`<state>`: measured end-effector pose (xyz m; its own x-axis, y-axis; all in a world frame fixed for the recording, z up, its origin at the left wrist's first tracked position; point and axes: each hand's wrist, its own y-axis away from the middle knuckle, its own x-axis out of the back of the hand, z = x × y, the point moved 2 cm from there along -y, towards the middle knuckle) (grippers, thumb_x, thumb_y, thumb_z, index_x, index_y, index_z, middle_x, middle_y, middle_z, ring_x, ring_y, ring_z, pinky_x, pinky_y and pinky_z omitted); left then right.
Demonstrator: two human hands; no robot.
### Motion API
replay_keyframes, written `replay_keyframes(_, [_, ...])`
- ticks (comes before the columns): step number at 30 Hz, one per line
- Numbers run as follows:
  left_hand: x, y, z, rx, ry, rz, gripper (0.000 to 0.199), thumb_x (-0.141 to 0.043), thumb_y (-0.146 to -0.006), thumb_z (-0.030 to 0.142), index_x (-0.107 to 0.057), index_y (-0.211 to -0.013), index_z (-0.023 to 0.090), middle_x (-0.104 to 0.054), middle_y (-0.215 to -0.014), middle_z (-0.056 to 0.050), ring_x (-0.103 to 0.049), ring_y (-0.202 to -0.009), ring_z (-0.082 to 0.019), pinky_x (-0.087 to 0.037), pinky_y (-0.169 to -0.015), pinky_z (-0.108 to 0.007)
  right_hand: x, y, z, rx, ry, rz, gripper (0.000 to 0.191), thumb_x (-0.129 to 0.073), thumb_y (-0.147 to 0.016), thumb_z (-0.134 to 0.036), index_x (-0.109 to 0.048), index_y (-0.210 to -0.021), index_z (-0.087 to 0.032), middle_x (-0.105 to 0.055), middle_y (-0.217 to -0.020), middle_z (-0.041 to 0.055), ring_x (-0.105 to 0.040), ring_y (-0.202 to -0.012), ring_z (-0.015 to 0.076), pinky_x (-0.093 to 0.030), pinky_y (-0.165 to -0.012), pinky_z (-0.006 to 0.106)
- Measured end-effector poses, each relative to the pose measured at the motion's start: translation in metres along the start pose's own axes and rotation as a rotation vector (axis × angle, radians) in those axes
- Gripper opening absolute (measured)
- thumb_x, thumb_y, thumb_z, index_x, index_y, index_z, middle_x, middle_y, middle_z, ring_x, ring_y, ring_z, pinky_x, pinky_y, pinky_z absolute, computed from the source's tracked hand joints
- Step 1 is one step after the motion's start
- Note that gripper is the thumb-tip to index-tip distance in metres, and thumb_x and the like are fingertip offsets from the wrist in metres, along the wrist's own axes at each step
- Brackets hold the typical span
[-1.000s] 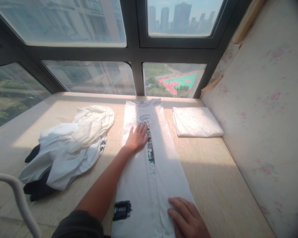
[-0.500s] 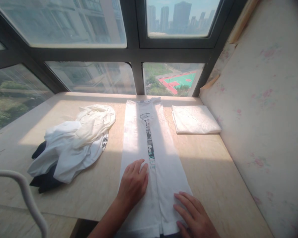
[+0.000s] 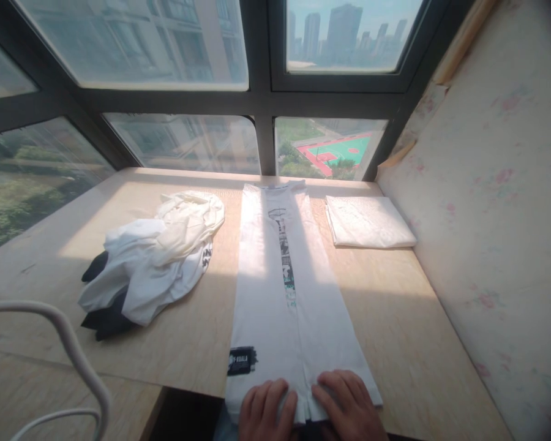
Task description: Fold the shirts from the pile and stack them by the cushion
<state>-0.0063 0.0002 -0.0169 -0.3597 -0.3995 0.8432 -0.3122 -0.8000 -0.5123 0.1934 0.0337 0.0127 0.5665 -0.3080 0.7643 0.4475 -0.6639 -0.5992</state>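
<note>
A white shirt [image 3: 266, 294] lies lengthwise on the wooden surface, its two sides folded inward so that a narrow strip of dark and green print shows between them. A black label-like print shows at its lower left. My left hand [image 3: 267, 409] rests on the shirt's near end, left of the middle seam, fingers bent and slightly apart. On the other side of the seam, my right hand [image 3: 346, 404] touches the same near end, fingers spread over the cloth. The thumbs and the undersides of both hands are hard to see.
A crumpled pile of white and cream clothes [image 3: 151, 257] with black parts lies at the left. A folded white cloth [image 3: 370, 222] sits at the back right beside the wall. A pale curved tube [image 3: 80, 361] stands at the lower left. Windows rise behind the surface [image 3: 395, 318].
My left hand has moved toward me, down to the shirt's near edge, uncovering the black print. My right hand has shifted slightly toward the seam. The view has moved a little to the left.
</note>
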Motion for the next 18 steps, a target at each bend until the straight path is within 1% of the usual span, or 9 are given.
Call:
replay_keyframes(2, [-0.001,-0.004,0.001,0.019,0.008,-0.027,0.040,-0.030,-0.103,0.038,-0.069,-0.102,0.026,-0.071,-0.102,-0.007,-0.063,-0.096,-0.024,-0.044,-0.089,-0.042,-0.002,-0.005,-0.004,-0.023,-0.054,-0.003,0.026,-0.044,-0.098,-0.026,-0.069,-0.097,-0.019,-0.069,-0.089,0.0069,-0.062,-0.083,0.0195,-0.047,-0.082,0.033])
replay_keyframes(5, [0.002,-0.013,0.001,0.014,0.009,-0.058,0.039,-0.032,-0.102,0.040,-0.068,-0.101,0.025,-0.071,-0.101,-0.008,-0.063,-0.094,-0.024,-0.044,-0.088,-0.041,-0.002,-0.010,-0.006,-0.086,-0.132,-0.037,0.023,-0.044,-0.098,-0.021,-0.066,-0.092,-0.020,-0.066,-0.080,0.0046,-0.060,-0.075,0.0180,-0.047,-0.073,0.030])
replay_keyframes(8, [0.008,-0.025,0.001,-0.036,0.056,-0.040,0.033,-0.036,-0.101,0.035,-0.067,-0.100,0.025,-0.072,-0.099,-0.006,-0.064,-0.090,-0.022,-0.046,-0.085,-0.038,-0.002,-0.015,-0.005,-0.147,-0.197,-0.049,0.025,-0.041,-0.100,-0.021,-0.066,-0.093,-0.020,-0.065,-0.077,0.0034,-0.060,-0.070,0.0166,-0.046,-0.066,0.027])
replay_keyframes(11, [0.017,-0.033,0.000,-0.080,0.128,-0.006,0.027,-0.041,-0.098,0.025,-0.067,-0.101,0.023,-0.073,-0.096,-0.005,-0.064,-0.085,-0.020,-0.047,-0.081,-0.034,0.000,-0.018,-0.002,-0.200,-0.234,-0.072,0.029,-0.038,-0.103,-0.024,-0.065,-0.093,-0.021,-0.065,-0.077,0.0032,-0.060,-0.069,0.0156,-0.046,-0.064,0.025])
replay_keyframes(13, [0.022,-0.033,-0.003,-0.098,0.135,0.006,0.029,-0.040,-0.096,0.017,-0.068,-0.103,0.022,-0.074,-0.095,-0.005,-0.065,-0.084,-0.019,-0.048,-0.080,-0.032,0.001,-0.020,0.000,-0.207,-0.239,-0.096,0.030,-0.038,-0.104,-0.026,-0.065,-0.092,-0.021,-0.065,-0.077,0.0029,-0.061,-0.069,0.0153,-0.046,-0.063,0.024])
replay_keyframes(15, [0.024,-0.028,-0.007,-0.106,0.112,0.002,0.035,-0.037,-0.095,0.011,-0.068,-0.104,0.022,-0.075,-0.097,-0.004,-0.067,-0.087,-0.019,-0.048,-0.083,-0.032,0.002,-0.021,0.000,-0.181,-0.239,-0.110,0.030,-0.038,-0.104,-0.026,-0.065,-0.092,-0.021,-0.065,-0.076,0.0028,-0.060,-0.068,0.0154,-0.045,-0.062,0.025])
replay_keyframes(17, [0.025,-0.019,-0.013,-0.108,0.086,-0.019,0.037,-0.036,-0.095,0.009,-0.069,-0.104,0.023,-0.075,-0.099,-0.004,-0.068,-0.091,-0.019,-0.047,-0.085,-0.033,0.003,-0.020,0.000,-0.134,-0.232,-0.117,0.030,-0.038,-0.103,-0.024,-0.065,-0.092,-0.021,-0.064,-0.074,0.0025,-0.059,-0.067,0.0156,-0.044,-0.061,0.025])
replay_keyframes(18, [0.027,-0.015,-0.018,-0.102,0.076,-0.005,0.037,-0.036,-0.096,0.010,-0.070,-0.103,0.023,-0.076,-0.099,-0.004,-0.068,-0.092,-0.019,-0.047,-0.086,-0.033,0.004,-0.019,0.001,-0.106,-0.227,-0.121,0.030,-0.037,-0.103,-0.023,-0.065,-0.092,-0.020,-0.064,-0.073,0.0025,-0.059,-0.067,0.0157,-0.044,-0.061,0.026])
